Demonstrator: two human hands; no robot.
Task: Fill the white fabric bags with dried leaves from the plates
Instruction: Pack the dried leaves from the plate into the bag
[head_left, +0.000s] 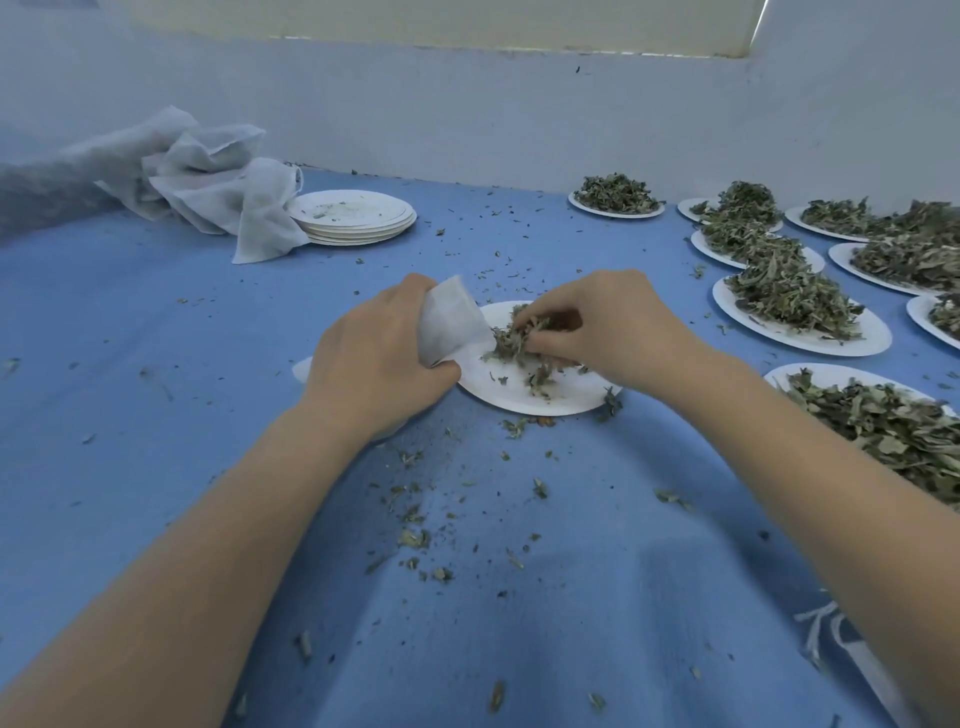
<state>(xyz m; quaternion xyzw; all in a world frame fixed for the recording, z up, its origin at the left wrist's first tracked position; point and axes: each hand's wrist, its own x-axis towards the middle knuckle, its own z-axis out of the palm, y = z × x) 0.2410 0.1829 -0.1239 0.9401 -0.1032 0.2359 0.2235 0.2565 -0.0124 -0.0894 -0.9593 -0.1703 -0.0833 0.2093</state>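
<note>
- Blue cloth covers the worktop, which is littered with leaf crumbs; head view, the only one.
- Left hand: fingers curled round a white bag, holding it at the left rim of the near plate, its mouth seemingly turned toward the leaves; how far it gapes cannot be told.
- Right hand: fingers bent down over the leaves on that plate, pinching a clump just beside the bag.
- Near plate: mostly bare white, with only a small heap left near the bag.
- Step in hand, as judged: feeding the last leaves of this plate into the bag; this plate looks almost done.
- Next move calls for: keeping the bag mouth spread while the right hand pushes the clump inside, low over the plate so that stray bits fall on it and not on the cloth.
- Full plates stand in rows to the right, well apart from the hands, so much of the task remains.
- Emptied plates are stacked at far left, touching a pile of spare bags.
</note>
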